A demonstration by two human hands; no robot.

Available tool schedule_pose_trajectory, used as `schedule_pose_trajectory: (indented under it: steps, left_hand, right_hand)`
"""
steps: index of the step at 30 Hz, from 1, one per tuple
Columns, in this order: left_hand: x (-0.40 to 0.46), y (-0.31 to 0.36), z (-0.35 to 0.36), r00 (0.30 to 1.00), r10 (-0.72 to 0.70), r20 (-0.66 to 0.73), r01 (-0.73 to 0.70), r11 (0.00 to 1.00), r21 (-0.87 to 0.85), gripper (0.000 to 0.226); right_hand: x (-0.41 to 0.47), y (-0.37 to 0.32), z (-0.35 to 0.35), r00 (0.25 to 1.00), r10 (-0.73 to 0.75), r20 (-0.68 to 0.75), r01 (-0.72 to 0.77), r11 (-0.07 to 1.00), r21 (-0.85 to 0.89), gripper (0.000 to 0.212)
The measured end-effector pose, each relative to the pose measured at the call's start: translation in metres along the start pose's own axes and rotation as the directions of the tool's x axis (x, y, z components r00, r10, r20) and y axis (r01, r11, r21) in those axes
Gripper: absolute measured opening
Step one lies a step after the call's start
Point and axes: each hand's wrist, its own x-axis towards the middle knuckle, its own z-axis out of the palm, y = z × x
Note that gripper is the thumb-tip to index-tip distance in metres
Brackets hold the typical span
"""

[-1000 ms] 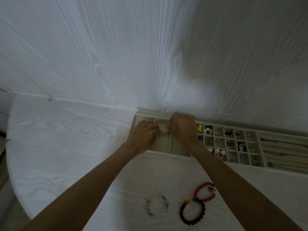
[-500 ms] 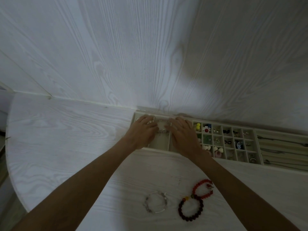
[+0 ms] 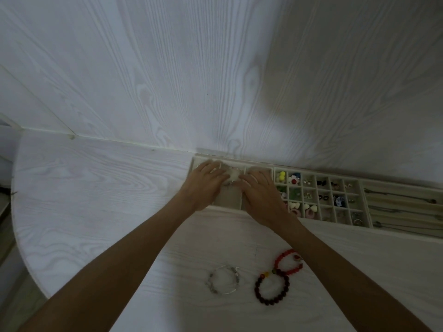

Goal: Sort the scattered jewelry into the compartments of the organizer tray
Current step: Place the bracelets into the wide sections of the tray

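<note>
The tray (image 3: pixel 359 183) lies long from left to right along the wall. Over its left end, the left hand (image 3: pixel 203 185) and the right hand (image 3: pixel 261 192) rest flat with straight fingers. Nearer than the tray lie a silver bracelet (image 3: pixel 224 279), a dark bracelet (image 3: pixel 272 287) and a red bracelet (image 3: pixel 288 262).

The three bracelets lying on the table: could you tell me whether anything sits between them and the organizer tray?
Nothing visible does. The silver bracelet, dark beaded bracelet and red bracelet lie on bare table between the forearms. Both the left hand and right hand rest over the organizer tray, covering its left compartments.
</note>
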Motion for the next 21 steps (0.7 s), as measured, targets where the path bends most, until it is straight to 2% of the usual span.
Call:
schedule_pose_trajectory:
  steps: [2,5,6,8,11,14,16,21]
  left_hand:
    - [-0.014,0.01,-0.009,0.992,-0.096,-0.087,0.087,0.991,-0.105,0.035]
    - [-0.052,0.03,-0.02,0.953,-0.278,-0.118,0.243,0.938,-0.246,0.023]
    - [-0.067,0.04,-0.026,0.934,-0.349,-0.074,0.313,0.901,-0.301,0.019]
    - [-0.092,0.054,-0.032,0.878,-0.463,0.123,0.471,0.789,-0.395,0.018]
    - [-0.124,0.076,-0.029,0.815,-0.464,0.348,0.578,0.703,-0.415,0.022]
    - [-0.147,0.093,-0.022,0.755,-0.461,0.465,0.648,0.634,-0.423,0.023]
    - [-0.153,0.101,-0.017,0.728,-0.478,0.492,0.681,0.588,-0.437,0.025]
    - [-0.15,0.119,-0.018,0.715,-0.495,0.494,0.698,0.548,-0.461,0.03]
  right_hand:
    - [-0.011,-0.012,-0.012,0.998,0.033,-0.053,-0.03,0.998,0.05,0.029]
    - [-0.049,-0.028,-0.022,0.997,0.046,-0.066,-0.038,0.992,0.124,0.024]
    - [-0.067,-0.033,-0.021,0.998,0.048,-0.033,-0.042,0.989,0.142,0.024]
    - [-0.1,-0.042,-0.017,0.996,0.071,0.052,-0.079,0.982,0.171,0.027]
    - [-0.133,-0.058,-0.01,0.972,0.139,0.191,-0.172,0.97,0.172,0.031]
    - [-0.143,-0.073,-0.006,0.951,0.169,0.26,-0.223,0.955,0.194,0.029]
    - [-0.14,-0.08,-0.004,0.951,0.168,0.259,-0.222,0.954,0.199,0.029]
    - [-0.132,-0.093,0.0,0.959,0.181,0.217,-0.223,0.956,0.189,0.018]
